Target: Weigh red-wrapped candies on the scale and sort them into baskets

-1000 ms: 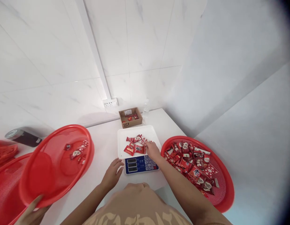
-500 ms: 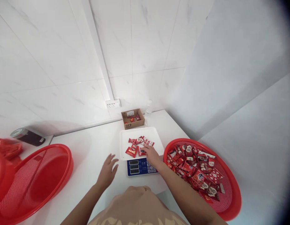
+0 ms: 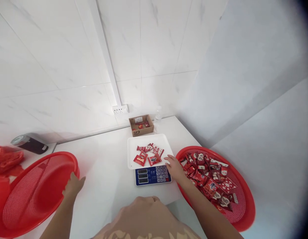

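Two grips. Right hand (image 3: 174, 168): fingers apart, holding nothing, at square white tray's (image 3: 134, 143) near right corner. Left hand (image 3: 73, 186): at left red plastic mesh basket's (image 3: 53, 186) right rim; whether clamped, cannot tell. Small red-wrapped packets (image 3: 154, 160) lie on tray, presumably so blue-panelled scale (image 3: 152, 176) bears them.

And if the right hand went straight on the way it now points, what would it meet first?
Probably the red packets on the white tray; how high the right hand sits is unclear.
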`<state>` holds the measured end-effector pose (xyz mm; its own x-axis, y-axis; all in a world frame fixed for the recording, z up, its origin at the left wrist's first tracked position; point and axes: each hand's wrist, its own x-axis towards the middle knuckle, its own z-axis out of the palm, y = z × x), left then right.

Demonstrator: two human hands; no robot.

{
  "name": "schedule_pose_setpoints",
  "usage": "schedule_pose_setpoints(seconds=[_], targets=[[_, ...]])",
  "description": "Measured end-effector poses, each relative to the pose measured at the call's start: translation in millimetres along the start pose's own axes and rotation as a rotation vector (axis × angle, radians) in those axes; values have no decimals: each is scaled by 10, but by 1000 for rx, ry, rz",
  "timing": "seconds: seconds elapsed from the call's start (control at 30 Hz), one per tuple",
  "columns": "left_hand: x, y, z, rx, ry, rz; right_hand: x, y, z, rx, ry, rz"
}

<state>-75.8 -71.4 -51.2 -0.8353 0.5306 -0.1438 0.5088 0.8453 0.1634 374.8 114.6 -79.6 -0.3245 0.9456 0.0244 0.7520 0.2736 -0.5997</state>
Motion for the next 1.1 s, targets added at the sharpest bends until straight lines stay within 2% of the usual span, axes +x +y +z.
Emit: schedule_pose_setpoints(seconds=[0.1,0.23,0.33,0.43,0.57,0.77,0.87,0.93,1.0,1.1], targets=[[-137,87,140,-43,-70,16,11,-69,-10,-9,-4,-11],[-382,471,272,-109,-127,236,82,-263,41,-39,-63,-32],[-547,748,359,-194,-244,330,149,-404,104,-71,-144,-78],[-716,934,414,-252,-358,434,205,-500,149,-142,-232,-141],[-911,1040,406,-255,-441,503,251,-563,149,-235,-285,-160],[-1050,985,344,-229,-538,545,329,-564,90,-266,-248,-5],[-1119,945,328,-219,-557,563,360,-594,77,-169,-214,70],[-1173,934,321,-206,-571,573,362,-692,89,-21,-209,114],[-1225,933,320,-196,-578,589,353,-865,121,239,-263,105],[-1288,941,340,-170,-581,616,345,-1180,200,687,-427,-45]])
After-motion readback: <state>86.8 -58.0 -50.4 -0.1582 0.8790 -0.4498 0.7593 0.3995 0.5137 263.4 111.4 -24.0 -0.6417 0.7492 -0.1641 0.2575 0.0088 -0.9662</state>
